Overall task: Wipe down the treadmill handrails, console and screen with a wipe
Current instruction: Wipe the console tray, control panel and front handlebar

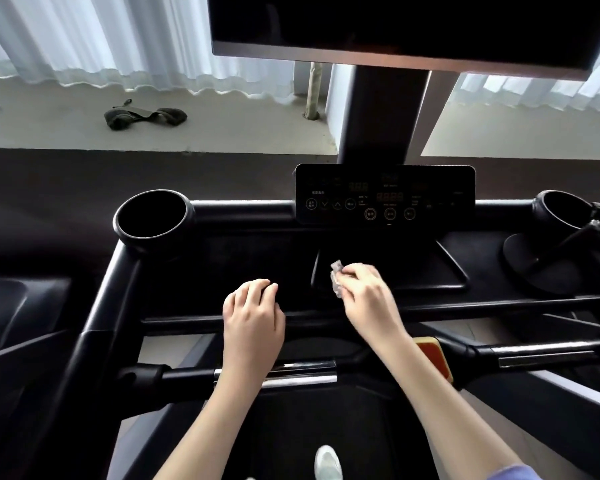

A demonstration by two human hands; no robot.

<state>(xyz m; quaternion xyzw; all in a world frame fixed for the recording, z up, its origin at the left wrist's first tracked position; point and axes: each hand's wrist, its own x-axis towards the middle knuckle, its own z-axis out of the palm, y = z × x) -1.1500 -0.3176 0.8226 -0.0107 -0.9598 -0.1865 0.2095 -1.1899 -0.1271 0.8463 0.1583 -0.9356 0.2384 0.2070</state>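
A single wide-angle camera, worn on the person's head, looks forward and steeply down over the treadmill [94, 306], facing the console [385, 194] and, beyond it, the curtains [84, 39]. It sits close above the machine: both forearms run up from the bottom edge to the left hand [253, 306] and right hand [366, 292] at mid-frame, near enough that folds show in the wipe [336, 279] the right hand pinches. The screen [395, 26] is cut by the top edge, the handrails [309, 373] span the width, and straight edges bend toward the corners.

Daylight through sheer curtains [118, 46]; soft focus, wide-angle bending at edges.
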